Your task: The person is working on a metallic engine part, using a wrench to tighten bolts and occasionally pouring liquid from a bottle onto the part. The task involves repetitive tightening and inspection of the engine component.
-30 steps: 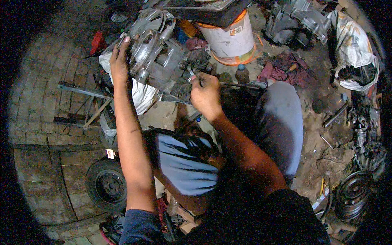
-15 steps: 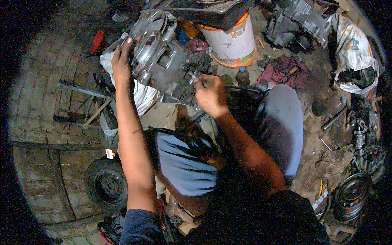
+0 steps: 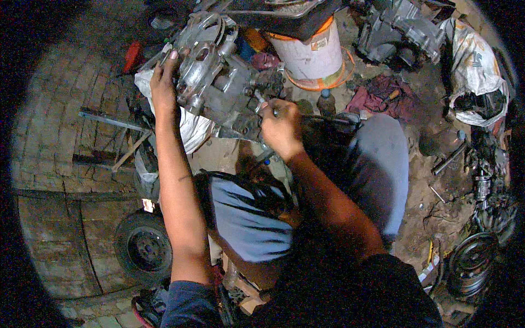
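A bare metal gearbox casing (image 3: 221,87) with ribs and round openings lies tilted in front of me, its rounded end pointing away. My left hand (image 3: 163,82) grips the casing's left edge, thumb or fingertip showing at the rim. At the casing's right side, my right hand (image 3: 283,127) is closed around a slim shiny metal tool (image 3: 258,99). The tool's tip points at the casing's right part; its exact kind is hidden by the fingers. Under the casing's left side shows a white sack (image 3: 195,131).
A white bucket (image 3: 309,60) with an orange rim stands beyond the casing, a dark tray (image 3: 273,19) on top. A dark bottle (image 3: 326,103), a maroon rag (image 3: 385,97) and another metal casing (image 3: 402,33) sit to the right. A wheel (image 3: 145,247) lies at lower left.
My right hand has shifted and turned very slightly at the casing, still around the tool. My left hand keeps its place on the edge.
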Tool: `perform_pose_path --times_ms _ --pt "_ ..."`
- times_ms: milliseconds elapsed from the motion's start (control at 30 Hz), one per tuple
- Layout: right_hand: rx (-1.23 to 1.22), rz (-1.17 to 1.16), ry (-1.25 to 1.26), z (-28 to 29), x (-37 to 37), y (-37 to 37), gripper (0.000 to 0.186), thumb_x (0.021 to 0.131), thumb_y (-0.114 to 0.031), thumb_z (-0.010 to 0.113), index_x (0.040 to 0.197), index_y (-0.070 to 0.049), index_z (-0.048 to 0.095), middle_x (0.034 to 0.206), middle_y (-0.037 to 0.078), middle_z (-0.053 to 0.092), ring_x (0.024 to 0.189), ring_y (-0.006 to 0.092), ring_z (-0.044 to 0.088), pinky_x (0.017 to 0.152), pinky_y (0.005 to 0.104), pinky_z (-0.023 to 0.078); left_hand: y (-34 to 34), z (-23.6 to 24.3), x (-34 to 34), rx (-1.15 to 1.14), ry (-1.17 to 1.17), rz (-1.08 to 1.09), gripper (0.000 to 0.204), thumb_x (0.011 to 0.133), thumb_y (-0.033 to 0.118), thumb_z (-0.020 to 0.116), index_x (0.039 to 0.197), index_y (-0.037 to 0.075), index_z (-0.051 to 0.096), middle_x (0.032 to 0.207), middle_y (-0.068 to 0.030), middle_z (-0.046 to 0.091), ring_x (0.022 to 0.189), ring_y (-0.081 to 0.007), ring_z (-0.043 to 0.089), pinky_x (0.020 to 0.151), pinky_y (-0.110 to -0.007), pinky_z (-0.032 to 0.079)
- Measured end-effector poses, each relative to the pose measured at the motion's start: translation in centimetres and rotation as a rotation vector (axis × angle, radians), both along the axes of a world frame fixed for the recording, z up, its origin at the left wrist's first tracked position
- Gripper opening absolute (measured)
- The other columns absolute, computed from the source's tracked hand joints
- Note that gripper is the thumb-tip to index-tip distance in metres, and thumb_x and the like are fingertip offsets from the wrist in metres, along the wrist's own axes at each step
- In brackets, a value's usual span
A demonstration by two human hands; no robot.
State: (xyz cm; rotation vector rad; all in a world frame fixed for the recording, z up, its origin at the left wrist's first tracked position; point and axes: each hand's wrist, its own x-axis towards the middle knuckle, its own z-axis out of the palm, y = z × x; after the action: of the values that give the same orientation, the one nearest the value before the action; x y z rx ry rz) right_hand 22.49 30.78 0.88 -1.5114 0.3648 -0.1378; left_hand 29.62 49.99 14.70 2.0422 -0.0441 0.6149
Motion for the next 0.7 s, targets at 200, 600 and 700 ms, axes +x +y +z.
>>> perform_pose_path --times_ms 200,600,700 --pt "-0.008 0.237 0.014 0.1 0.4 -0.3 0.027 0.086 -0.022 0.069 0.094 0.003 0.067 0.094 0.021 0.068 0.094 0.0347 0.065 0.086 0.0396 0.050 0.3 0.1 0.2 0.005 -0.010 0.033 0.071 0.088 0.045 0.068 0.133 -0.009 0.052 0.126 -0.0171 0.060 0.115 -0.0229 0.055 0.103 -0.030 0.036" --pt "-0.037 0.017 -0.027 -1.9 1.5 0.6 0.023 0.088 -0.020 0.063 0.085 0.001 0.070 0.080 0.019 0.070 0.080 0.0334 0.067 0.079 0.0412 0.050 -0.1 0.2 0.2 -0.043 0.009 0.004 0.077 0.085 0.046 0.070 0.135 -0.010 0.049 0.131 -0.0184 0.057 0.118 -0.0237 0.053 0.104 -0.029 0.035" --pt "0.050 0.214 0.003 0.9 0.7 -0.6 0.023 0.087 -0.021 0.064 0.086 0.002 0.069 0.081 0.019 0.069 0.083 0.0326 0.067 0.079 0.0414 0.050 0.6 -0.1 0.3 -0.074 0.021 0.061 0.075 0.086 0.044 0.070 0.134 -0.010 0.051 0.128 -0.0174 0.059 0.116 -0.0228 0.054 0.104 -0.029 0.035"
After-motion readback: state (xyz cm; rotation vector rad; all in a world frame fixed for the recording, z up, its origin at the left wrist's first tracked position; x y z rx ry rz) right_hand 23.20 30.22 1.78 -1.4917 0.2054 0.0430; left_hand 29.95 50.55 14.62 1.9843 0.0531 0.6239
